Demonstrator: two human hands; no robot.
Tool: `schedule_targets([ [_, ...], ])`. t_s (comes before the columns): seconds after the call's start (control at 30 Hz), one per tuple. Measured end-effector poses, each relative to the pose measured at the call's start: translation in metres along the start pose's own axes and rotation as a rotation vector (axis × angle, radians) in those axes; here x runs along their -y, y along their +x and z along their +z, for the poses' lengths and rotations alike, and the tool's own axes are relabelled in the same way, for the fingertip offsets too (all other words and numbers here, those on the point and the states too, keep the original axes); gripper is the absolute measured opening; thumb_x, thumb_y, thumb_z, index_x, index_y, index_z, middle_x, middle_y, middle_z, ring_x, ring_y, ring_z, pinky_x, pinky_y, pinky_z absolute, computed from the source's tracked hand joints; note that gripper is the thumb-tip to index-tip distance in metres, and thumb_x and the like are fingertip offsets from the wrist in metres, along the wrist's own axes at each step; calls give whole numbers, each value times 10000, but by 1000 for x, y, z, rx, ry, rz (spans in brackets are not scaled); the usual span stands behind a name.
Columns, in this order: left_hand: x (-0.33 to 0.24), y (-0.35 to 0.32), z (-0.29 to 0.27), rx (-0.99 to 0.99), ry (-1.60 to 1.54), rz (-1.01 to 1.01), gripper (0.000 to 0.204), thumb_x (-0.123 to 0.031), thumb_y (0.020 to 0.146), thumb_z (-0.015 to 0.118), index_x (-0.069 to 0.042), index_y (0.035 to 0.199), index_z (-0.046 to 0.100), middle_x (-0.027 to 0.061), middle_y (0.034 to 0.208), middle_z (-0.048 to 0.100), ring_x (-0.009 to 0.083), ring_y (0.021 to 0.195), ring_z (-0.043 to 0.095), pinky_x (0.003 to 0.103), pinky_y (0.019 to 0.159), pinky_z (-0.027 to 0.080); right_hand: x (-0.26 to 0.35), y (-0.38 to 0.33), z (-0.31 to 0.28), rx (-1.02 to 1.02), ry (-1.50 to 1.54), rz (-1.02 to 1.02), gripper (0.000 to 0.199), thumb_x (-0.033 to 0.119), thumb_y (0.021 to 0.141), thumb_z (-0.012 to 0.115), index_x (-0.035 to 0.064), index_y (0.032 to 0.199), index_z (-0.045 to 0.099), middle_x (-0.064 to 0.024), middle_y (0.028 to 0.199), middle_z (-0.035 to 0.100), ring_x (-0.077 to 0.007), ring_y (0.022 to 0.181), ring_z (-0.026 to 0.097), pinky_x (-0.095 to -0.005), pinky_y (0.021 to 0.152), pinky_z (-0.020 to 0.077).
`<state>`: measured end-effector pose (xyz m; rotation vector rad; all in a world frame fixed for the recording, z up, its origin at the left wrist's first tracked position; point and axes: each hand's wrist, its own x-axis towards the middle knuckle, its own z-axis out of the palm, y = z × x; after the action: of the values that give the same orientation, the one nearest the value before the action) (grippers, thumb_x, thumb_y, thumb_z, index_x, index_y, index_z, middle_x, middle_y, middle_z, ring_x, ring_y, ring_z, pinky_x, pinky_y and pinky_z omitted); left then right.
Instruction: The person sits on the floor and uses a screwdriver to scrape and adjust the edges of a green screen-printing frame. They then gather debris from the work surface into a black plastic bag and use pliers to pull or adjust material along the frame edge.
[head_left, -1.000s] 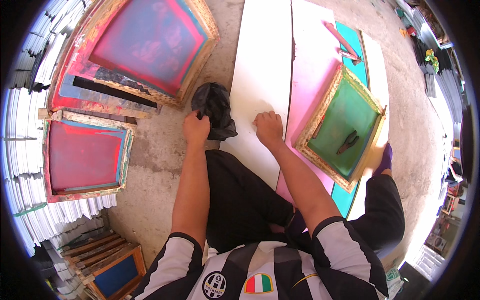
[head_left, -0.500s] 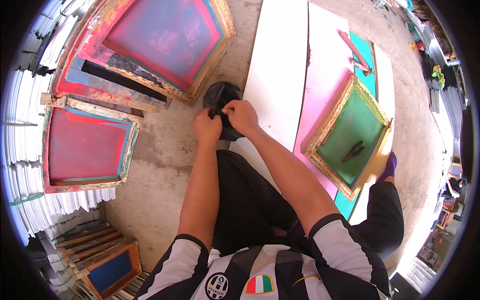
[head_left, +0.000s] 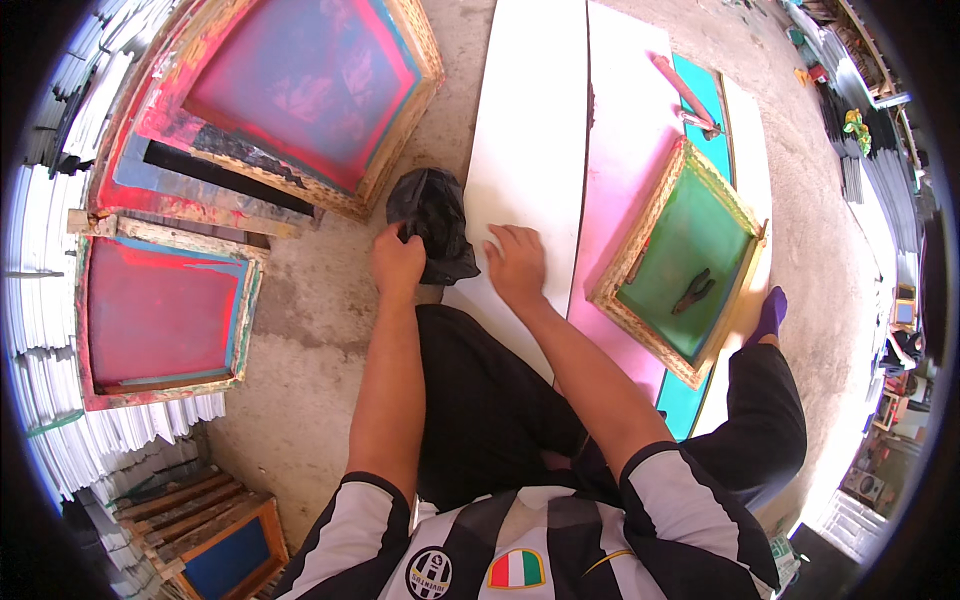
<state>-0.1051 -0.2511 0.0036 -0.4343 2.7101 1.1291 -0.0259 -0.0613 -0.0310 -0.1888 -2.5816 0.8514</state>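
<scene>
A crumpled black plastic bag (head_left: 440, 215) lies in front of me, between the concrete floor and the white board (head_left: 527, 120). My left hand (head_left: 398, 258) grips the near left edge of this bag, its fingers closed on the plastic. Over the white board, to the right of the bag, my right hand (head_left: 517, 262) is held with its fingers apart and nothing in them. It is clear of the bag by a small gap. What the bag contains, if anything, cannot be seen.
A wooden frame with green mesh (head_left: 690, 260) lies on the boards at right, with dark pliers (head_left: 693, 292) on it. Beyond is a hammer (head_left: 686, 95). Pink-and-blue framed screens (head_left: 168, 312) stand at left beside stacked white sheets (head_left: 40, 270). Slatted frames (head_left: 170, 510) are lower left.
My right hand has let go of the black bag and moved right over the white board. My left hand still holds the bag. The whole view has shifted slightly.
</scene>
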Motion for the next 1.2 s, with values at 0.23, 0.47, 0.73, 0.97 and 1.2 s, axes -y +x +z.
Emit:
schedule_targets([
  [0.23,-3,0,-2,12,-70,6,464,-151,816,640,-28,1256,722,232,1222,726,413,1156,685,464,1011,527,-55,-36,-14,10,-227,127,282,283,835,786,180,1098,777,-9,1082,673,-262,1097,579,-446,940,446],
  [0.47,-8,-1,-5,28,30,-22,480,-163,814,643,-22,1267,718,236,1228,723,416,1166,680,464,1014,526,-58,-32,4,-92,-252,154,114,275,822,778,218,920,771,40,987,656,-247,990,567,-427,858,409],
  [0.73,-17,-5,-7,1,69,-43,487,-178,814,644,-21,1269,717,240,1248,716,418,1175,676,466,1025,521,-59,-31,13,-106,-378,4,96,221,890,686,155,824,663,-7,910,611,-256,918,551,-433,828,398],
  [0.97,-14,-6,-10,7,93,-16,494,-187,817,647,-48,1286,716,227,1244,719,412,1172,677,465,1021,522,-57,-22,12,86,-490,104,142,247,944,655,105,942,651,-63,949,635,-282,962,589,-464,832,412],
  [1.2,3,2,6,22,-34,-5,486,-172,819,645,-49,1284,717,226,1244,719,406,1177,676,467,1021,521,-32,34,8,310,19,509,240,294,992,631,67,998,710,-191,1013,742,-400,1009,695,-541,877,514],
])
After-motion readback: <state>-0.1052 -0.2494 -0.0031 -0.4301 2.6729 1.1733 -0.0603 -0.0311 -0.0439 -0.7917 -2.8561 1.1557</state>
